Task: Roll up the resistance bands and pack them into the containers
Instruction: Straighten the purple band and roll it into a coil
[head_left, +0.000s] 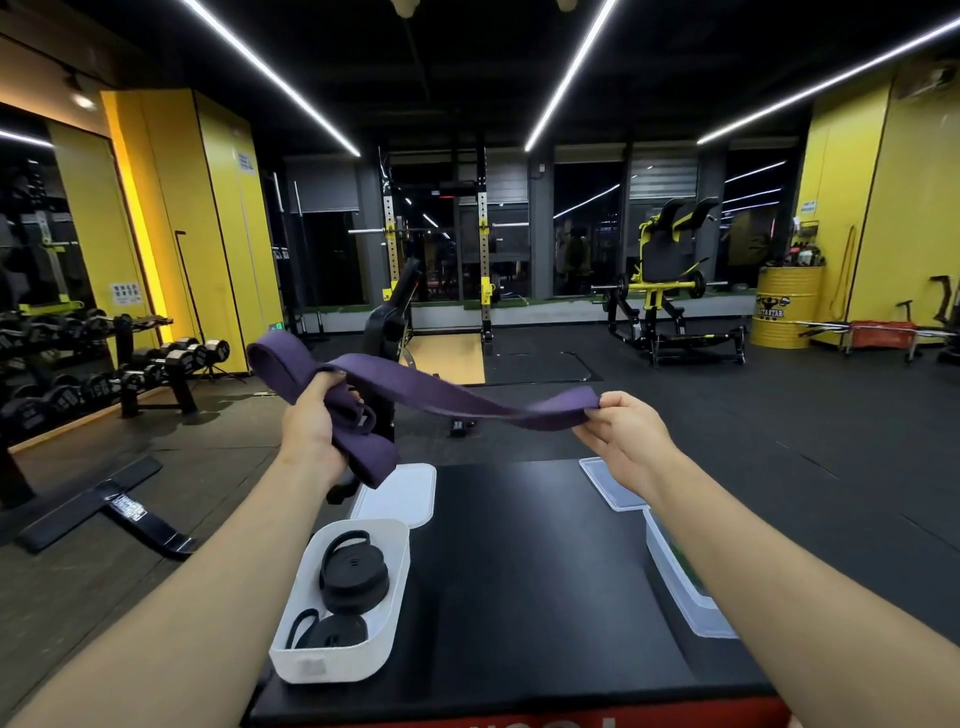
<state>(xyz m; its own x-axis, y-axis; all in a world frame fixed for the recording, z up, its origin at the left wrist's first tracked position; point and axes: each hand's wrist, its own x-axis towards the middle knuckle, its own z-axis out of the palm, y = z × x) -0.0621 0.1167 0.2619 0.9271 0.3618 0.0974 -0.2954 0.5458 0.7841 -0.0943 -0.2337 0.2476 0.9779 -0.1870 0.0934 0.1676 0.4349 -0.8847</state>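
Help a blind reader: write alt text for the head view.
The left hand grips the bunched end of a purple resistance band; the right hand pinches the other end. A white container below holds rolled black bands.

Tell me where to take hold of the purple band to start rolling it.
Best to take the purple band at its folded right end, coming from the right, where the right hand pinches it: it lies flat and single there. The other end hangs bunched and looped in the left hand's grip.
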